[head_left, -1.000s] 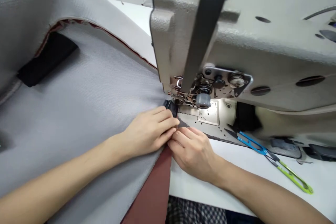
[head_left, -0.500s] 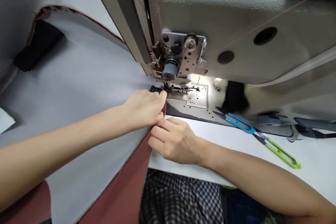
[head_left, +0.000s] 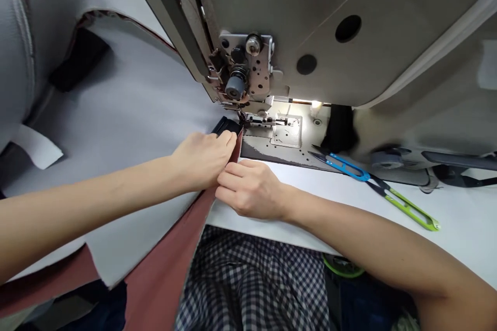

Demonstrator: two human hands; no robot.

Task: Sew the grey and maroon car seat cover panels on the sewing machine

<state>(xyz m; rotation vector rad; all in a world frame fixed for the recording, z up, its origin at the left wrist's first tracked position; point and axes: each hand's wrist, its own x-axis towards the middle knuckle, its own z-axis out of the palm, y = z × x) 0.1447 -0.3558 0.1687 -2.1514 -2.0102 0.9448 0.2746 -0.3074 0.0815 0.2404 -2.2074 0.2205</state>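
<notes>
A large grey fabric piece (head_left: 155,98) with a dark red side lies left of the sewing machine's needle area (head_left: 241,116). My left hand (head_left: 205,159) is closed on its edge just in front of the needle, beside a short black strip (head_left: 227,125). Close by, my right hand (head_left: 252,189) pinches the dark red fabric edge (head_left: 182,248) below the left hand. The fingertips of both hands are partly hidden by the fabric and each other. The red side hangs down over the table's front edge.
Blue thread snips (head_left: 345,165) and green thread snips (head_left: 411,209) lie right of the hands on the white table (head_left: 310,181). The machine head (head_left: 295,26) overhangs the lit needle plate (head_left: 287,132). A white tag (head_left: 39,147) and a black piece (head_left: 81,59) sit on the fabric at left.
The view has shifted. My left hand sits a little farther back from the needle, so more of the black strip shows. Both hands keep hold of the fabric edge.
</notes>
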